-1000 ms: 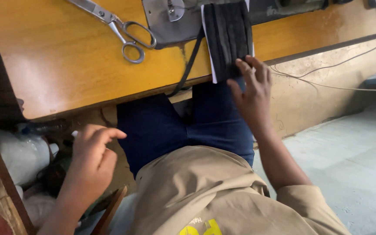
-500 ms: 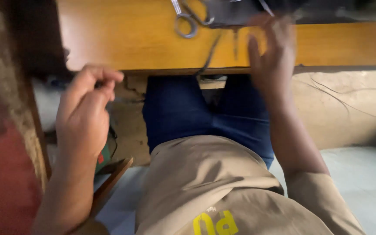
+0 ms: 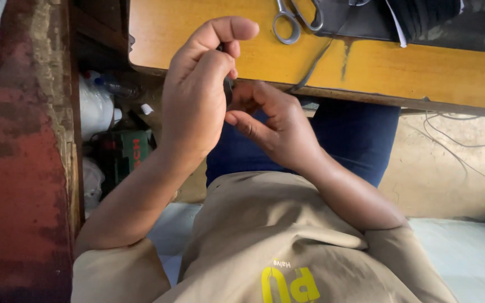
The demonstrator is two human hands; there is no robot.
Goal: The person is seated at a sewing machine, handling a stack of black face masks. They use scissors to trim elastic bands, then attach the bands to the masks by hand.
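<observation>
Head view: both hands meet at the bench's (image 3: 209, 39) front edge.
Left hand (image 3: 197, 95) and right hand (image 3: 273, 126) fingers pinch a small dark object (image 3: 228, 90); scissors (image 3: 296, 19) lie behind.

One head-worn camera looks steeply down, close above lap and table edge (image 3: 321, 67).

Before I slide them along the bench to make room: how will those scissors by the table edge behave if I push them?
The scissors look all metal, so probably stiff and fairly heavy for their size. Lying flat on the smooth wooden table, they should slide rather than roll or tip. Their loops lie not far from the front edge, so a push that way could drop them; the blades run out of frame.
</observation>
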